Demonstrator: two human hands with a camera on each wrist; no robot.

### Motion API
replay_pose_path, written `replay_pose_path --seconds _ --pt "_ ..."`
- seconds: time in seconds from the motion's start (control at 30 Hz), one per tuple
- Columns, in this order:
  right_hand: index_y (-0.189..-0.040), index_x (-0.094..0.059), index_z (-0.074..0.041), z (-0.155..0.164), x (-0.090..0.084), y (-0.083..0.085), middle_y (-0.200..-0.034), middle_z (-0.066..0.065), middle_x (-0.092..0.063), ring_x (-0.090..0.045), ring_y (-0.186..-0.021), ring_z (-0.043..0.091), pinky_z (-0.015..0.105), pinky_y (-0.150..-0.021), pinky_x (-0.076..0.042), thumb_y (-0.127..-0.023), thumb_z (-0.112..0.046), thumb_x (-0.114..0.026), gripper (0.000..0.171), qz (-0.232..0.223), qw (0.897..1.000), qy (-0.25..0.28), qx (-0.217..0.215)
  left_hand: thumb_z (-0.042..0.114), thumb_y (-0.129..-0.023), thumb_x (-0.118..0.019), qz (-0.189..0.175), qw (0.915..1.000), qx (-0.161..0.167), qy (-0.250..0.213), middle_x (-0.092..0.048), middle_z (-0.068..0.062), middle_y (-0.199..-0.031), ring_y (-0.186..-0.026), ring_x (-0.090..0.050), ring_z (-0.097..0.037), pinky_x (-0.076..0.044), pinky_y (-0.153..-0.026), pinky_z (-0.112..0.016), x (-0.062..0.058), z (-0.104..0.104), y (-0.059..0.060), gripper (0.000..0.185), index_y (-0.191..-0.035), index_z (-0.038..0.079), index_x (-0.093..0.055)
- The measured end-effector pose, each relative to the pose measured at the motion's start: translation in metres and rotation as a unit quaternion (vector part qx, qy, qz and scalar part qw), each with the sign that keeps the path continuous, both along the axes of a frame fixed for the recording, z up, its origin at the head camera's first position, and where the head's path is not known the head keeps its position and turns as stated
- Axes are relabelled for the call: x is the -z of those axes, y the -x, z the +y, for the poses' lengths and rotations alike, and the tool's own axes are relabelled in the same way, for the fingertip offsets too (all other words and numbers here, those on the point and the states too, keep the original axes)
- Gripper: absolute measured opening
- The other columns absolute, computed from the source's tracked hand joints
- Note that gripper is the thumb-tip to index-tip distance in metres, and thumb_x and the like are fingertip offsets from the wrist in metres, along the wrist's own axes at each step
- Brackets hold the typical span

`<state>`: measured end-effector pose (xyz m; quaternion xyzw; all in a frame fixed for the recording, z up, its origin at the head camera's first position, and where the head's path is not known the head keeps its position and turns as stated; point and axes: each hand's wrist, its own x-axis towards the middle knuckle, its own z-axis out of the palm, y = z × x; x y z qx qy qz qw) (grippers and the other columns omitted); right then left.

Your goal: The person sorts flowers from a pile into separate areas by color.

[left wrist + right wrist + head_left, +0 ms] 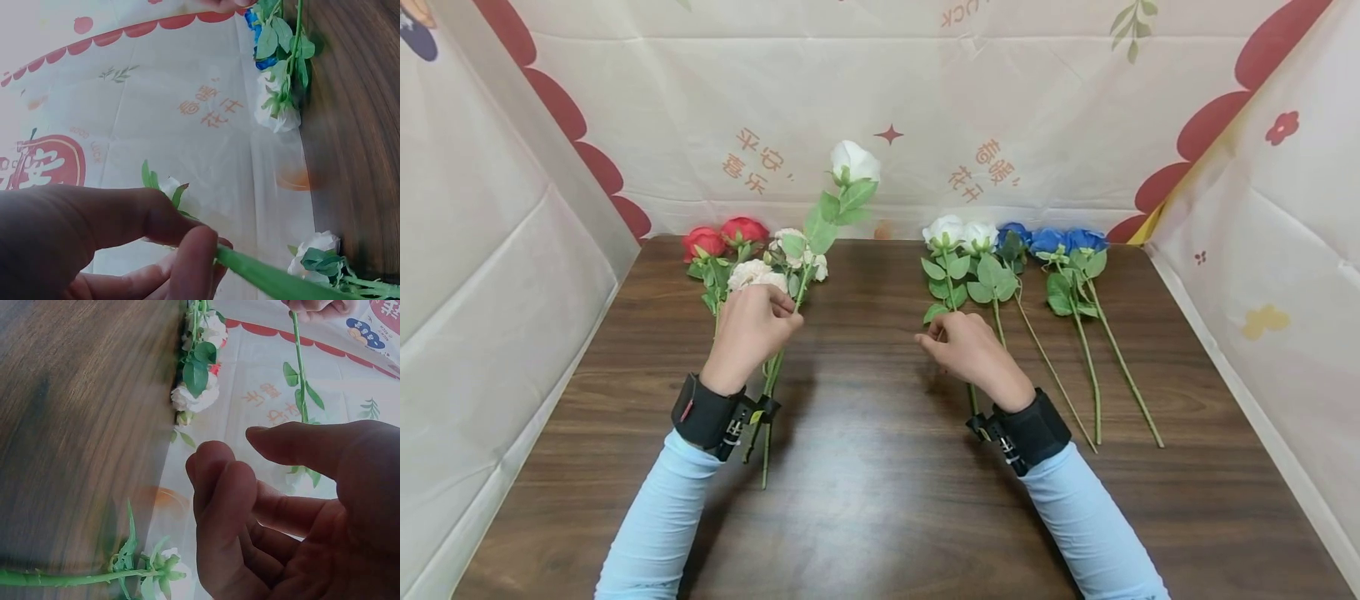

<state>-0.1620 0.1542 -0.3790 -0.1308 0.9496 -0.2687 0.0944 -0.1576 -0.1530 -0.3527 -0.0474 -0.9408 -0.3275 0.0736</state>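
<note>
My left hand point(751, 332) pinches the green stem of a white rose point(853, 162), its bloom raised and leaning right. In the left wrist view the stem point(269, 274) comes out between thumb and fingers. Beneath that hand lie cream flowers point(758, 273), partly covered by it. My right hand point(972, 348) hovers by two white roses point(943, 233) on the right, with one stem passing behind it. Its fingers point(226, 506) are loosely bent, thumb apart from them, and nothing is between them.
Red roses point(703, 243) lie at the back left of the brown wooden table point(880, 517). Several blue roses point(1049, 241) lie at the back right, stems toward the front. A printed pale cloth point(880, 83) stands behind and along both sides.
</note>
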Motion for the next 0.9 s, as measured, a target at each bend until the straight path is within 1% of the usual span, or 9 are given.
replay_pose_path --seconds 0.1,0.2,0.3,0.4,0.47,0.57,0.63,0.73,0.9 --pt "-0.095 -0.073 -0.008 0.000 0.000 0.000 -0.073 0.008 -0.072 -0.062 -0.052 0.014 0.029 -0.053 -0.045 -0.104 -0.030 -0.063 0.026 0.002 1.000 0.003 0.001 0.014 -0.085 -0.072 0.001 1.0000 0.000 -0.005 -0.079 -0.011 -0.085 -0.080 -0.073 -0.028 -0.053 -0.070 -0.039 0.000 -0.002 0.002 0.011 -0.091 0.007 -0.077" --pt "-0.094 -0.073 -0.008 -0.001 0.001 -0.001 -0.076 0.010 -0.074 -0.063 -0.052 0.013 0.030 -0.054 -0.045 -0.104 -0.030 -0.063 0.025 0.005 1.000 0.007 0.002 0.014 -0.086 -0.072 -0.011 0.9997 0.008 -0.020 -0.079 -0.011 -0.085 -0.078 -0.072 -0.026 -0.054 -0.072 -0.038 0.002 -0.002 0.004 0.013 -0.093 0.006 -0.079" --pt "-0.093 -0.072 -0.009 -0.003 0.002 -0.001 -0.078 0.010 -0.074 -0.063 -0.053 0.013 0.030 -0.055 -0.046 -0.104 -0.030 -0.063 0.025 0.009 1.000 0.010 0.000 0.015 -0.087 -0.072 -0.041 0.9979 0.018 -0.047 -0.079 -0.011 -0.086 -0.070 -0.074 -0.023 -0.056 -0.077 -0.039 0.005 0.001 0.006 0.014 -0.096 0.006 -0.078" --pt "-0.093 -0.072 -0.010 -0.006 0.003 -0.001 -0.074 0.006 -0.072 -0.062 -0.054 0.012 0.030 -0.056 -0.046 -0.103 -0.030 -0.063 0.024 0.021 1.000 0.016 0.000 0.015 -0.088 -0.074 -0.078 0.9935 0.029 -0.077 -0.080 -0.011 -0.088 -0.064 -0.076 -0.022 -0.057 -0.083 -0.040 0.009 0.008 0.007 0.014 -0.098 0.007 -0.078" --pt "-0.095 -0.073 -0.009 -0.009 0.004 -0.002 -0.071 0.004 -0.070 -0.060 -0.053 0.013 0.030 -0.056 -0.045 -0.103 -0.029 -0.064 0.023 0.027 0.999 0.028 -0.002 0.014 -0.089 -0.074 -0.102 0.9884 0.043 -0.104 -0.080 -0.011 -0.090 -0.063 -0.076 -0.023 -0.060 -0.080 -0.039 0.012 0.015 0.007 0.014 -0.100 0.006 -0.077" --pt "-0.102 -0.074 -0.006 -0.014 0.006 -0.003 -0.069 0.007 -0.069 -0.061 -0.054 0.016 0.030 -0.057 -0.046 -0.104 -0.028 -0.063 0.025 0.032 0.997 0.064 -0.009 0.010 -0.089 -0.073 -0.122 0.9801 0.066 -0.142 -0.079 -0.013 -0.092 -0.065 -0.077 -0.026 -0.062 -0.069 -0.035 0.016 0.028 0.003 0.013 -0.101 0.005 -0.076" --pt "-0.106 -0.074 -0.005 -0.018 0.006 -0.004 -0.071 0.009 -0.071 -0.065 -0.056 0.020 0.030 -0.057 -0.047 -0.105 -0.029 -0.062 0.027 0.029 0.995 0.097 -0.013 0.008 -0.089 -0.073 -0.120 0.9767 0.081 -0.159 -0.079 -0.013 -0.091 -0.065 -0.077 -0.026 -0.061 -0.063 -0.032 0.020 0.038 0.000 0.012 -0.100 0.004 -0.076" --pt "-0.109 -0.074 -0.006 -0.025 0.006 -0.008 -0.073 0.010 -0.072 -0.070 -0.061 0.026 0.030 -0.055 -0.049 -0.105 -0.032 -0.062 0.029 0.026 0.988 0.153 -0.020 0.009 -0.089 -0.074 -0.104 0.9752 0.093 -0.172 -0.079 -0.011 -0.088 -0.062 -0.076 -0.024 -0.059 -0.061 -0.028 0.023 0.053 -0.008 0.009 -0.097 0.005 -0.076" --pt "-0.102 -0.075 -0.010 -0.035 0.003 -0.014 -0.073 0.012 -0.073 -0.070 -0.059 0.025 0.031 -0.052 -0.054 -0.104 -0.030 -0.063 0.023 0.037 0.971 0.232 -0.033 0.008 -0.089 -0.072 -0.085 0.9662 0.113 -0.216 -0.078 -0.007 -0.084 -0.059 -0.074 -0.020 -0.060 -0.062 -0.030 0.025 0.073 -0.023 0.008 -0.096 0.008 -0.076"
